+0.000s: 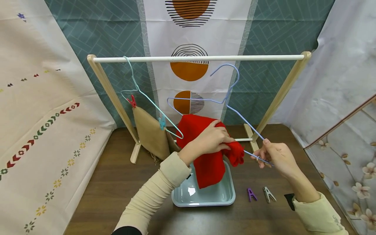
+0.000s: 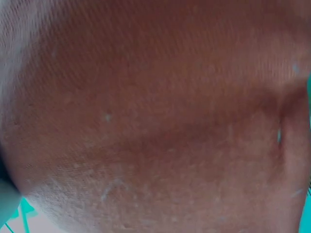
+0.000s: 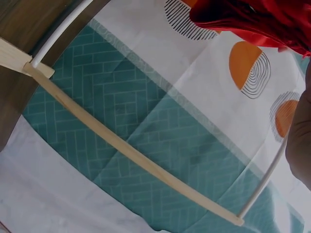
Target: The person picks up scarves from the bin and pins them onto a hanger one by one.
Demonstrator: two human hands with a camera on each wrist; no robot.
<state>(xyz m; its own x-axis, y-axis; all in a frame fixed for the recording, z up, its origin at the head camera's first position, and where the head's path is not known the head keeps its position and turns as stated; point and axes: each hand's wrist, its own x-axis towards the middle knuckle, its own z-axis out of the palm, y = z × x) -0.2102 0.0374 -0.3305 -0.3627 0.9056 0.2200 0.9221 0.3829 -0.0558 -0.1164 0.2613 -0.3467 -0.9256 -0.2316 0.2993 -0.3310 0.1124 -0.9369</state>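
Observation:
A red cloth (image 1: 210,171) hangs over the lower bar of a lavender-blue hanger (image 1: 245,121), in front of the rack. My left hand (image 1: 212,138) grips the cloth from above, bunching its right part. At the hanger's right corner, my right hand (image 1: 279,158) pinches the wire between thumb and fingers. The hanger's hook stands free, apart from the rack's white bar (image 1: 176,59). In the right wrist view, the red cloth (image 3: 257,22) shows at the top and part of the right hand (image 3: 299,141) at the edge. A close, blurred brownish surface fills the left wrist view.
On the rack's left hangs a mint hanger (image 1: 152,102) with a tan cloth (image 1: 149,133), held by a red clothespin (image 1: 132,101) and a blue clothespin (image 1: 162,122). Below the red cloth stands a grey-blue tray (image 1: 202,205). Purple (image 1: 251,195) and grey (image 1: 268,195) clothespins lie right of it.

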